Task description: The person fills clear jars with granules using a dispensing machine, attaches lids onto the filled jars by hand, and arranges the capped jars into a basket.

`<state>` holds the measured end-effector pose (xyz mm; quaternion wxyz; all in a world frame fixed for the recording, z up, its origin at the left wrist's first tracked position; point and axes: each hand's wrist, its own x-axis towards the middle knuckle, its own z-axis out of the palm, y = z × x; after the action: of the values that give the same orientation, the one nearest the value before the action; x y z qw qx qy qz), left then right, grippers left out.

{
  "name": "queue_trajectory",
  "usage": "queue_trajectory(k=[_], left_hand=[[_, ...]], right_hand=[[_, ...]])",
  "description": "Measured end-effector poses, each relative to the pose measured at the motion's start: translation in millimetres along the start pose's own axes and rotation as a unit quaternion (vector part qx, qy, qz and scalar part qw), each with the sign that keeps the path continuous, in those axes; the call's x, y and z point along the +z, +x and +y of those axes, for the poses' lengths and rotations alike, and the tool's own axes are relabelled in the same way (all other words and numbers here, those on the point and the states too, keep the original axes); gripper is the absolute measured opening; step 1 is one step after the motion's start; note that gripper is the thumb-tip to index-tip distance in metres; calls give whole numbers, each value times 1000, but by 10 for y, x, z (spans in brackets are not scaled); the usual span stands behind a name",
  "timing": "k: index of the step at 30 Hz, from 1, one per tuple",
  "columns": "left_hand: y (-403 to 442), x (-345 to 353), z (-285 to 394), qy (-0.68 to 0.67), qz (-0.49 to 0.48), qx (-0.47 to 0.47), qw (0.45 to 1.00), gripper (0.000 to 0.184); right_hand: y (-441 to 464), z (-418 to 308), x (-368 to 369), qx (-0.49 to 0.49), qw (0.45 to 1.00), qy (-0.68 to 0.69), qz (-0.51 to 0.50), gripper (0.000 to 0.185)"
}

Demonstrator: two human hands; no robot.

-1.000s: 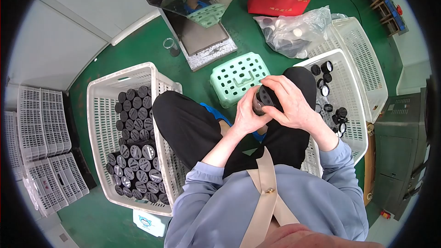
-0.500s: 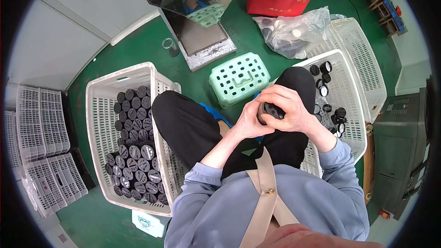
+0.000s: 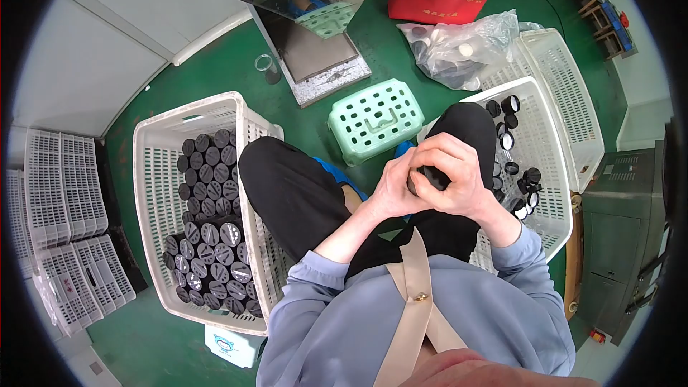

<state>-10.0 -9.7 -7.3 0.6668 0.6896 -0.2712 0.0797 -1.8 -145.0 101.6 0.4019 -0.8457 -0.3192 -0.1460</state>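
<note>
A jar with a black lid is between my two hands, above my lap. My left hand is wrapped round the jar's side. My right hand curls over the lid, its thumb and fingers round the rim. Most of the jar's body is hidden by my fingers. To the left, a white crate holds several black-lidded jars in rows. On the right, another white crate holds loose black lids and some clear jars.
A green slotted stool stands ahead of my knees. Beyond it are a metal platform machine, a clear cup, a red bag and a plastic bag. Stacked crates stand far left, a grey cabinet right.
Both hands have closed further round the jar and shifted slightly down and right. My right hand's fingers now cover more of the lid. The camera view has shifted slightly.
</note>
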Motion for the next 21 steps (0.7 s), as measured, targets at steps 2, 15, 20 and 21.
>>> queue_trajectory(k=[2, 15, 20, 21], left_hand=[[-62, 13, -38, -72, -56, -45, 995, 48], [6, 85, -19, 152, 86, 38, 984, 39], [-9, -27, 23, 39, 15, -17, 999, 52], [9, -62, 64, -19, -13, -35, 999, 56]], right_hand=[[35, -1, -60, -18, 998, 46, -28, 16], [-108, 3, 186, 70, 990, -80, 93, 18], [141, -111, -92, -13, 998, -56, -13, 27], [142, -78, -130, -33, 999, -20, -36, 25]])
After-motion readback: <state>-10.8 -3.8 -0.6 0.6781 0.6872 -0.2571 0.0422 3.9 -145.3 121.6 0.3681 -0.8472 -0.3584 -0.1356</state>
